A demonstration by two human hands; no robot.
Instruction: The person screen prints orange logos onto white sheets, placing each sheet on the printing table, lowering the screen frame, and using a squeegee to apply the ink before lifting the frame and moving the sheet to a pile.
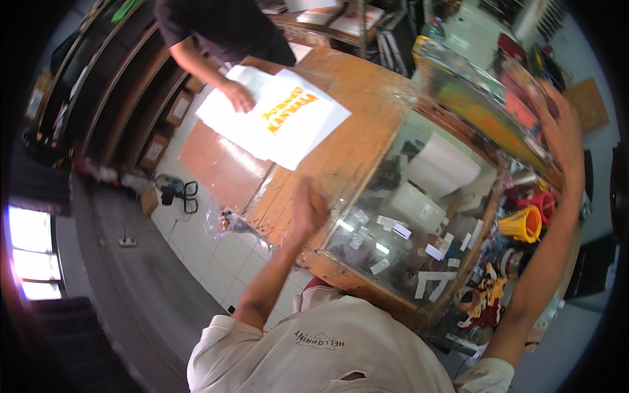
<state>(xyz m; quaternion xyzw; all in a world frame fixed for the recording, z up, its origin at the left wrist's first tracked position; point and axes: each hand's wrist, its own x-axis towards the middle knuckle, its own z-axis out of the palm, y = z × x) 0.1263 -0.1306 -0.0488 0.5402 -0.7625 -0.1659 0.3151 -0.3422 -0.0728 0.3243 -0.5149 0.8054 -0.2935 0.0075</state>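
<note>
My left hand (306,211) rests flat on the worn wooden table (347,124), next to the glass panel (406,216) set in its top. My right hand (562,124) is raised high at the right, gripping the far edge of a large framed screen (478,98) smeared with green, orange and red colour, tilted up above the glass. Across the table another person's hand (238,97) presses on a white sheet (275,118) with an orange print on it.
Under the glass lie a white paper roll (442,167) and several paper scraps. A yellow cone-shaped part (522,224), tape rolls and rags crowd the right side. Dark shelves (124,85) with boxes line the left wall; a power strip (128,242) lies on the tiled floor.
</note>
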